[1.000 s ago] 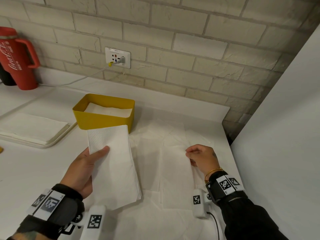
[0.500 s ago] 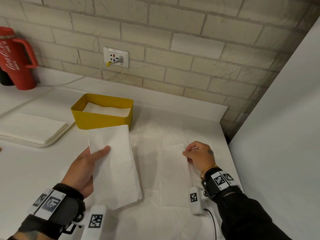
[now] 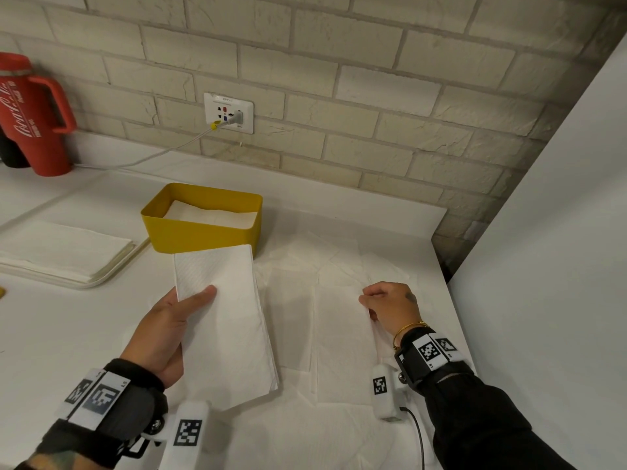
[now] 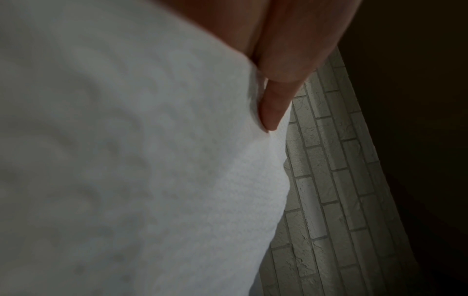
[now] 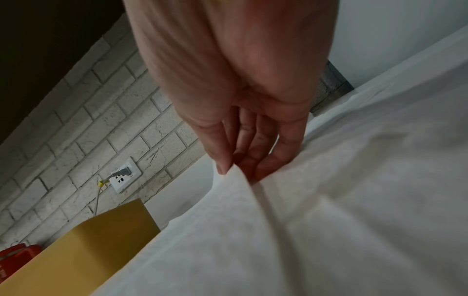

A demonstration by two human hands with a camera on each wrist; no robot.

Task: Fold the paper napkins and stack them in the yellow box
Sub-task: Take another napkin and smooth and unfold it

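Note:
My left hand [image 3: 169, 330] holds a stack of folded white napkins [image 3: 227, 320] above the counter, thumb on top and fingers under it [image 4: 273, 104]. The stack's far end reaches the front wall of the yellow box [image 3: 200, 234], which has white napkins [image 3: 213, 215] lying inside. To the right, a long folded napkin [image 3: 341, 337] lies on other spread napkins. My right hand [image 3: 386, 307] pinches that napkin's right edge between thumb and fingers [image 5: 225, 160] and lifts it a little [image 5: 235, 180].
A white tray [image 3: 84, 283] with flat napkins sits at the left. A red mug [image 3: 30, 113] stands at the back left, with a cable running to the wall socket [image 3: 229, 111]. A white panel [image 3: 543, 266] closes off the right side.
My right hand has slid slightly left and away along the napkin's edge, keeping its pinch. The left hand and its stack have stayed in place.

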